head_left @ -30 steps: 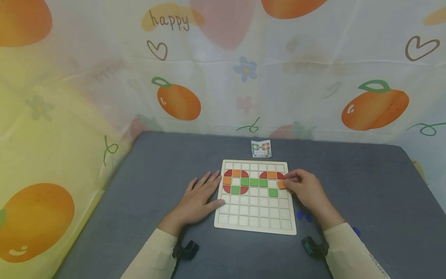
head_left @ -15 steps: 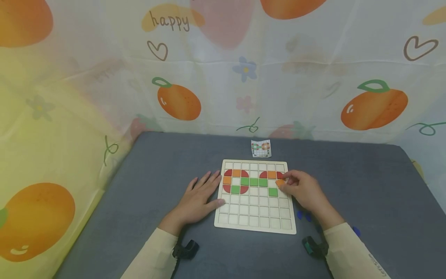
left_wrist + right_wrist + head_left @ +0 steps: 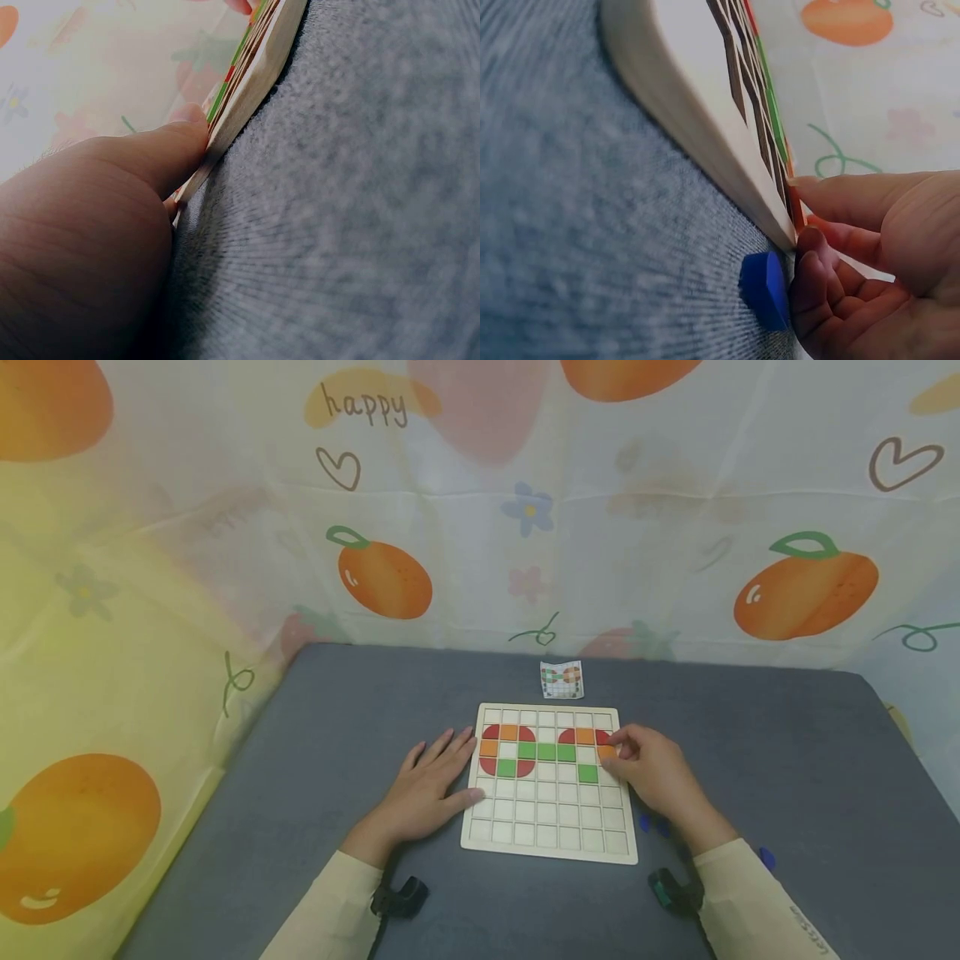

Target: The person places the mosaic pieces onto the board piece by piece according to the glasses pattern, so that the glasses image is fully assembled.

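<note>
A pale wooden grid board [image 3: 549, 853] lies flat on the grey cloth. Red rounded corner tiles [image 3: 488, 767], orange square tiles [image 3: 509, 732] and green square tiles [image 3: 547, 752] fill some of its cells. At the board's right edge, my right hand [image 3: 663, 777] holds an orange square tile [image 3: 606, 753] with thumb and fingertips; it appears level in a right-column cell, below a red corner tile partly hidden by the fingers. My left hand [image 3: 429, 793] is spread beside the left edge, its thumb [image 3: 176, 142] touching the board's rim.
Beyond the board lies a small printed pattern card [image 3: 562, 680]. Several blue pieces are on the cloth to the right, one blue piece [image 3: 764, 291] close by the board and another blue piece [image 3: 767, 858] near the right sleeve. A fruit-print curtain [image 3: 465, 527] hangs behind the table.
The orange tile, tilted at the board's right edge earlier, has turned and now lines up with its cell. My right hand has shifted slightly left; the left hand stays still.
</note>
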The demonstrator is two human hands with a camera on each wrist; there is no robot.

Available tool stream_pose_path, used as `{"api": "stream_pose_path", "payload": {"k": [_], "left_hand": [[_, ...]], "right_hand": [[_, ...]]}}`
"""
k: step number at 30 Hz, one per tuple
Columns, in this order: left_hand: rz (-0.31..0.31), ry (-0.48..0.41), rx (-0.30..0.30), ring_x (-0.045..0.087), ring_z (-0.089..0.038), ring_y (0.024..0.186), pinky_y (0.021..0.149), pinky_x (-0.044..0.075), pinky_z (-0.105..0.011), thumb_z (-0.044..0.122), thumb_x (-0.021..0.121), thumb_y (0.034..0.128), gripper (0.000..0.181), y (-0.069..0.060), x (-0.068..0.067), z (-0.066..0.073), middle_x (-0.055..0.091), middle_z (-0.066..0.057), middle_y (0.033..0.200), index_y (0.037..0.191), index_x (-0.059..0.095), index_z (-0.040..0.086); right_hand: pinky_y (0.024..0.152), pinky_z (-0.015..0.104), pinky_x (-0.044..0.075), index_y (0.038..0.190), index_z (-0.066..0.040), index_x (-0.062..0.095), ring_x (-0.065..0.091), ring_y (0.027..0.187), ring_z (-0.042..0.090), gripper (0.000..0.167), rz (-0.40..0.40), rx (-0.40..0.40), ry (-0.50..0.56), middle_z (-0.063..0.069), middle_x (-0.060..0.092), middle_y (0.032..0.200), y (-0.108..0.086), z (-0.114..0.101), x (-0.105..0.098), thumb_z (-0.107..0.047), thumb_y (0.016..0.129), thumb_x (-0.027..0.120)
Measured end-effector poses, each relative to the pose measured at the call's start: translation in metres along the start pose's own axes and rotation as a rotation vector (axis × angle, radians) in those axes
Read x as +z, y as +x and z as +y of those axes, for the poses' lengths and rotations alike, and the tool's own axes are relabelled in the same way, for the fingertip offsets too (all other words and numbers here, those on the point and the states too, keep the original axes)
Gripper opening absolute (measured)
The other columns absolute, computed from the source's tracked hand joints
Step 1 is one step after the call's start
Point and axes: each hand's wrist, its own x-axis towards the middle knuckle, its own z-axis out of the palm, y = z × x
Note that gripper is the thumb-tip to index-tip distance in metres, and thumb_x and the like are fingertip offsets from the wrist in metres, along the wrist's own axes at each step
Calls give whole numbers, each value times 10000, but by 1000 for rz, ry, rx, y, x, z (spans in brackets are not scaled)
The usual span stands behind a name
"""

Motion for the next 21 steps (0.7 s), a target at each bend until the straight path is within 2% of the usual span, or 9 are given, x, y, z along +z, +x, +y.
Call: {"api": "stream_pose_path", "payload": {"k": [13, 18, 21], "left_hand": [[2, 5, 2, 80, -231, 1659, 1281, 21, -596, 630, 562, 1078, 880, 0, 0, 0, 176, 30, 1802, 1754, 236, 171], [0, 2, 1, 79, -229, 1659, 1281, 21, -596, 630, 564, 1077, 880, 0, 0, 0, 177, 29, 1802, 1753, 239, 171], [0, 0, 1, 81, -232, 1658, 1281, 23, -596, 627, 566, 1076, 879, 0, 0, 0, 179, 27, 1802, 1752, 241, 168]], "right_hand": [[718, 396, 483, 1181, -3, 729, 582, 830, 240, 243, 7, -8, 5, 60, 638, 946, 1, 0, 2, -136, 993, 809], [743, 403, 501, 1211, -39, 730, 621, 860, 241, 239, 12, 6, 26, 59, 690, 979, 2, 4, 1, -229, 1065, 732], [769, 412, 502, 1243, -53, 725, 633, 880, 246, 288, 7, 21, 75, 58, 700, 991, 2, 6, -1, -302, 1105, 680]]}}
